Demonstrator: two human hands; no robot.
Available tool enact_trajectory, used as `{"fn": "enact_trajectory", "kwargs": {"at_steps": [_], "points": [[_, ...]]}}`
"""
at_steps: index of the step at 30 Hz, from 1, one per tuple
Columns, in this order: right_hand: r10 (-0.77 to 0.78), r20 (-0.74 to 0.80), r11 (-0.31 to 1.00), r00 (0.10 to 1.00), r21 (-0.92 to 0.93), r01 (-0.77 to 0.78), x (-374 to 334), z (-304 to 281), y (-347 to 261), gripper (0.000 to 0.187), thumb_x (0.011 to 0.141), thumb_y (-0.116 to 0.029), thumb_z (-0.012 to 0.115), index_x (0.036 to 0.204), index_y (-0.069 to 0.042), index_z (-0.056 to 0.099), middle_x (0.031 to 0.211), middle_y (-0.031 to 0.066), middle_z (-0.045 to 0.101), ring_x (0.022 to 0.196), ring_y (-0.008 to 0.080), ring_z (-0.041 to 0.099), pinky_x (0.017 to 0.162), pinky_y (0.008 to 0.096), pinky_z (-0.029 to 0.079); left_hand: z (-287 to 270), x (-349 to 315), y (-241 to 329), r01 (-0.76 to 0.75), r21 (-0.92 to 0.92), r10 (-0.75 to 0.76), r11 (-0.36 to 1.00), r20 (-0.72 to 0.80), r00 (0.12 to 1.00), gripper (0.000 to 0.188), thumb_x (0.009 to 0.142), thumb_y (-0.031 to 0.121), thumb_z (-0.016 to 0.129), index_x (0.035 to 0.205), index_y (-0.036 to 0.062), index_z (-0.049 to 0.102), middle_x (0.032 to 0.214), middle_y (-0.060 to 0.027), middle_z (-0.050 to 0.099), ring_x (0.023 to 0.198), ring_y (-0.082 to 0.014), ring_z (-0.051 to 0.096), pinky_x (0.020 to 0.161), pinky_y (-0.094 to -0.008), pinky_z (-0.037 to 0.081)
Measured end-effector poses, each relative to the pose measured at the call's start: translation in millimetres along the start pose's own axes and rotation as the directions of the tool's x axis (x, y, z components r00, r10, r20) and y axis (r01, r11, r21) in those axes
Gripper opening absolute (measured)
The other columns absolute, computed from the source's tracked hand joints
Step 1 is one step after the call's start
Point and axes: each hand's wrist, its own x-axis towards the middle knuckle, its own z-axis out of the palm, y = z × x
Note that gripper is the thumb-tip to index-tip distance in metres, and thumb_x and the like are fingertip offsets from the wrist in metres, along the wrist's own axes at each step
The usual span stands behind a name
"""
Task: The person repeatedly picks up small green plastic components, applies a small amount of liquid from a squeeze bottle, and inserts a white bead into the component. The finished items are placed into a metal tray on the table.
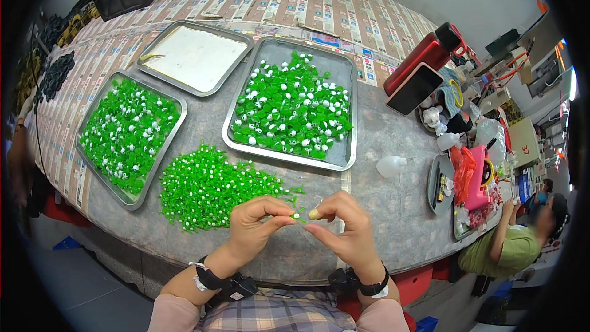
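Note:
My left hand (255, 224) pinches a small green plastic piece with a white end (296, 216) between thumb and fingertips, above the near side of the table. Facing it, my right hand (344, 227) has its thumb and forefinger a little apart, with nothing visible between them; a yellowish cover wraps one fingertip. Just beyond my left hand spreads a loose heap of small green and white pieces (212, 187). Behind it, a large metal tray (350, 147) holds bigger green pieces with white balls. At the left, another metal tray (175, 126) is filled with similar ones.
A metal tray with a white lining (196, 58) lies at the back. To the right are a white squeeze bottle (391, 166), a phone (415, 89) leaning on a red flask (421, 58), and an oval dish (437, 200) with small tools. A person in green (504, 249) sits beyond.

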Motion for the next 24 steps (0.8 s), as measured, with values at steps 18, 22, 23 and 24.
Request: {"fn": "enact_trajectory", "kwargs": {"at_steps": [18,22,23,24], "points": [[-0.056,0.127,0.992,0.99,0.121,0.041,4,-12,8,0.024,0.068,-0.012,0.062,0.088,-0.004,0.053,0.075,0.0061,0.048,0.068,0.0172,0.048,0.06,0.027,0.039,11,1,-8,-0.089,0.048,0.091,0.995,-0.03,0.995,0.011,0.067,0.007,0.065,0.068,0.0006,0.056,0.067,-0.0061,0.054,0.059,-0.0113,0.049,0.052,-0.0209,0.04],[-0.059,0.1,0.993,0.993,0.112,0.047,-2,-18,16,0.022,0.068,-0.011,0.062,0.087,-0.003,0.054,0.076,0.0041,0.049,0.069,0.0138,0.048,0.057,0.024,0.038,14,2,-13,-0.063,-0.029,0.064,0.998,0.01,0.998,0.016,0.072,0.013,0.062,0.079,0.0005,0.055,0.069,-0.006,0.055,0.06,-0.0113,0.051,0.052,-0.0214,0.043],[-0.043,0.088,0.995,0.995,0.099,0.034,-4,-23,17,0.022,0.068,-0.011,0.062,0.087,-0.003,0.054,0.076,0.0041,0.049,0.069,0.0136,0.048,0.057,0.0238,0.038,19,3,-11,-0.029,-0.114,0.027,0.993,-0.018,0.999,0.017,0.073,0.012,0.061,0.083,0.0002,0.055,0.07,-0.0066,0.056,0.061,-0.0116,0.052,0.053,-0.0217,0.044],[-0.031,0.085,0.995,0.996,0.092,0.023,-4,-25,17,0.022,0.068,-0.011,0.062,0.087,-0.004,0.054,0.076,0.004,0.049,0.069,0.0133,0.048,0.058,0.0236,0.038,20,2,-10,0.003,-0.195,-0.013,0.981,-0.051,0.999,0.019,0.073,0.012,0.06,0.086,-0.0002,0.055,0.071,-0.0071,0.056,0.061,-0.0119,0.053,0.053,-0.0221,0.045]]}}
